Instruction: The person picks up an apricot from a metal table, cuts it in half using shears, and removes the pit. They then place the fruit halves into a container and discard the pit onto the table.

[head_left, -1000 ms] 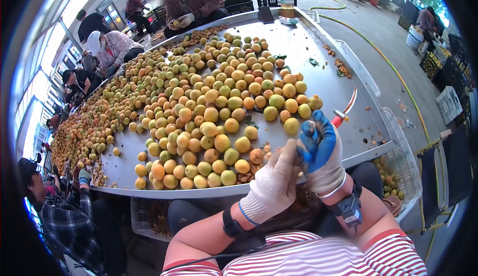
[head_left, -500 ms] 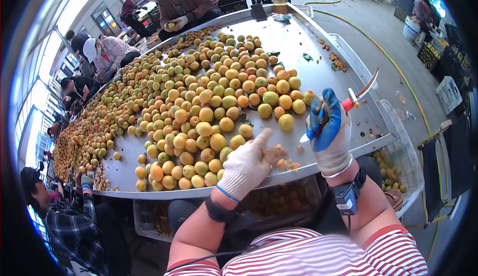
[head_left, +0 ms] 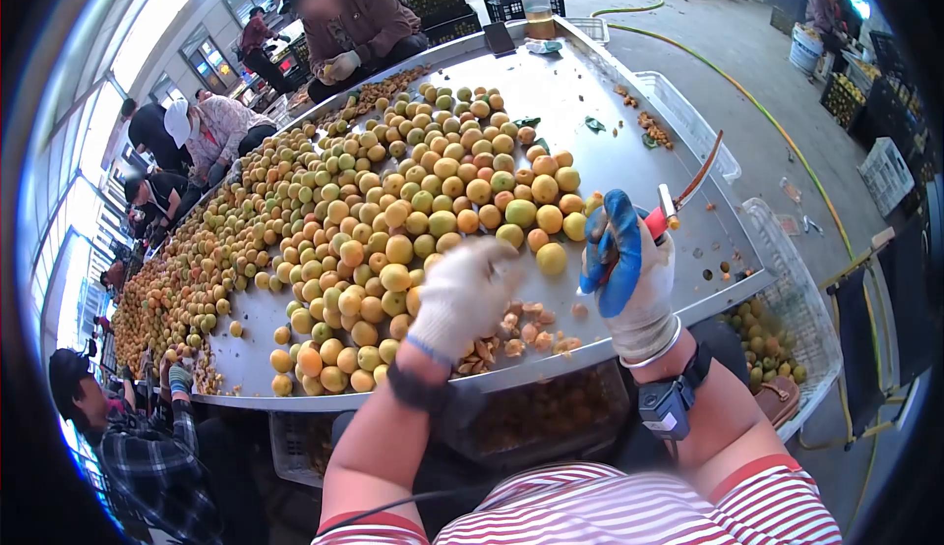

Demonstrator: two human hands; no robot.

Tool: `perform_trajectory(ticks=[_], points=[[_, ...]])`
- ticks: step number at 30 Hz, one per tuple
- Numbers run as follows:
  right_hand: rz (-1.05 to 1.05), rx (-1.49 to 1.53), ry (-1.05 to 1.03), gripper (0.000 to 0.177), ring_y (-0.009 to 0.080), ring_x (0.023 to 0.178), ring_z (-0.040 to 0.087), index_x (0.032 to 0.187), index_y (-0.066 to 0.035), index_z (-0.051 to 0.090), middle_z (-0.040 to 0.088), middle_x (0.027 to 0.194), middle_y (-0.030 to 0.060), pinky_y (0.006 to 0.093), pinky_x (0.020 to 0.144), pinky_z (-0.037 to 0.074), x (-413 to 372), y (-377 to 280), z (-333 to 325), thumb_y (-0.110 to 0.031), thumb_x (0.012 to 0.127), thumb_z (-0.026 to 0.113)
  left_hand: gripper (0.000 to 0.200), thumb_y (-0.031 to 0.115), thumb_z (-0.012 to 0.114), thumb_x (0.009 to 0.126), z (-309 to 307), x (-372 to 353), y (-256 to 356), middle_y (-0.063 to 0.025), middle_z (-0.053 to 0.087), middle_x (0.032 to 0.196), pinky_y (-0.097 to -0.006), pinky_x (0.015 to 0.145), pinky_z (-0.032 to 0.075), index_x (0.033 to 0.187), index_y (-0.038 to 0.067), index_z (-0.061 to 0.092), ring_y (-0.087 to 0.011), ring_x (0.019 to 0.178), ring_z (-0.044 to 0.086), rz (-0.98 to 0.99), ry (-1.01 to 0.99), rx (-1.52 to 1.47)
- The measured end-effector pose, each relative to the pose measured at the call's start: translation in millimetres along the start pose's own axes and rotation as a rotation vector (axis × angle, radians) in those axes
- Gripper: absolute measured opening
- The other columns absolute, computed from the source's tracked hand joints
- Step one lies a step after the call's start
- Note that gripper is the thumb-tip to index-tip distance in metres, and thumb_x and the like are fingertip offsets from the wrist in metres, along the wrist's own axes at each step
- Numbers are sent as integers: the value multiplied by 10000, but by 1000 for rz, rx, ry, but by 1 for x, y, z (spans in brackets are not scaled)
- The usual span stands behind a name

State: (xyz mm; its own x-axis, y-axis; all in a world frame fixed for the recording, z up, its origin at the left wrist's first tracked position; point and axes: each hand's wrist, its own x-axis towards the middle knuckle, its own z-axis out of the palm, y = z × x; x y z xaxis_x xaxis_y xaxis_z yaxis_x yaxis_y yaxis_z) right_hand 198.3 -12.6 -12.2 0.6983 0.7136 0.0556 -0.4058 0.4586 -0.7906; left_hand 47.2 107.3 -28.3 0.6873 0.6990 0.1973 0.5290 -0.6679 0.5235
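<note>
Head view: one red-handled tool (head_left: 668, 209), right hand (head_left: 629, 274) closed round it. Left hand (head_left: 460, 294) blurred, over heap's near side; cannot tell if holding. Fruit (head_left: 398, 249), too many to count, spread centre to far left of bench (head_left: 644, 173). One jar (head_left: 538, 20), far end. Open metal rightward, to the rim.

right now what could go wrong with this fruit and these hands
The left hand, close to the piled fruit, might knock some loose and set them rolling. The red-handled tool in the right hand juts out over the table, so it could catch something.
</note>
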Motion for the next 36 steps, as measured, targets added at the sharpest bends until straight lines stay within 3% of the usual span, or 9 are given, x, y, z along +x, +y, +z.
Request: perform_trajectory(ticks=[5, 14, 18, 19, 20, 23, 26, 31, 36], points=[[34, -35, 32, 312, 110, 437, 514, 889, -11, 647, 590, 703, 50, 250, 363, 385, 5, 2, -4, -301, 1001, 637, 433, 291, 745, 778, 20, 82, -55, -182, 640, 1157, -442, 872, 549, 1178, 137, 681, -353, 1047, 657, -208, -18, 628], [95, 8, 36, 260, 81, 435, 512, 885, -16, 657, 620, 671, 28, 227, 368, 389, 11, 4, 0, -256, 984, 678, 476, 308, 771, 735, 6, 68, -54, -159, 665, 1115, -399, 891, 549, 1145, 81, 691, -305, 1036, 673, -181, 20, 552], [221, -50, -158, 178, 67, 436, 511, 1003, -49, 616, 549, 619, -17, 228, 363, 384, 5, 5, 3, -216, 988, 673, 456, 133, 743, 787, -22, 21, -33, -104, 676, 1062, -294, 843, 557, 1193, -25, 609, -172, 948, 678, -232, -7, -663], [279, -42, -312, 180, 83, 607, 591, 1101, -45, 558, 572, 727, -2, 239, 518, 491, 2, -1, -1, -157, 998, 654, 474, 52, 712, 808, -35, 9, -21, -90, 664, 1084, -292, 843, 564, 1247, -36, 555, -145, 973, 667, -213, -96, -833], [284, -40, -322, 180, 83, 607, 591, 1101, -45, 558, 572, 727, -2, 239, 518, 491, -3, 3, 2, -157, 998, 654, 524, 29, 698, 805, -40, -3, -11, -118, 651, 1129, -334, 888, 572, 1296, -32, 527, -178, 1011, 674, -226, -146, -1069], [13, -274, -475, 221, 100, 1003, 558, 1240, -5, 464, 596, 1077, 67, 244, 933, 464, -21, 8, 8, -20, 1030, 531, 655, 8, 680, 823, -53, -33, 7, -142, 602, 1242, -361, 956, 560, 1438, -14, 453, -205, 1077, 662, -132, -229, -1361], [52, -164, -529, 209, 106, 991, 567, 1239, -8, 481, 602, 1079, 75, 244, 913, 478, -34, 3, 7, -22, 1034, 520, 658, 53, 709, 846, -60, -50, 12, -120, 601, 1258, -364, 959, 560, 1449, -10, 453, -203, 1084, 658, -149, -235, -1446], [297, -238, -649, 186, 16, 656, 475, 1160, -49, 552, 586, 785, -40, 158, 582, 384, -44, -20, 12, -206, 1067, 514, 632, 238, 812, 846, -62, -64, 18, -74, 598, 1207, -266, 939, 481, 1355, -15, 536, -131, 1055, 591, -73, -150, -1229], [232, -256, -711, 168, 29, 664, 455, 1105, -47, 566, 523, 761, -47, 183, 584, 379, -51, -13, 14, -197, 1066, 502, 642, 358, 855, 811, -51, -67, 10, -57, 608, 1064, -257, 883, 483, 1246, -10, 560, -126, 980, 587, 169, -18, -997]])
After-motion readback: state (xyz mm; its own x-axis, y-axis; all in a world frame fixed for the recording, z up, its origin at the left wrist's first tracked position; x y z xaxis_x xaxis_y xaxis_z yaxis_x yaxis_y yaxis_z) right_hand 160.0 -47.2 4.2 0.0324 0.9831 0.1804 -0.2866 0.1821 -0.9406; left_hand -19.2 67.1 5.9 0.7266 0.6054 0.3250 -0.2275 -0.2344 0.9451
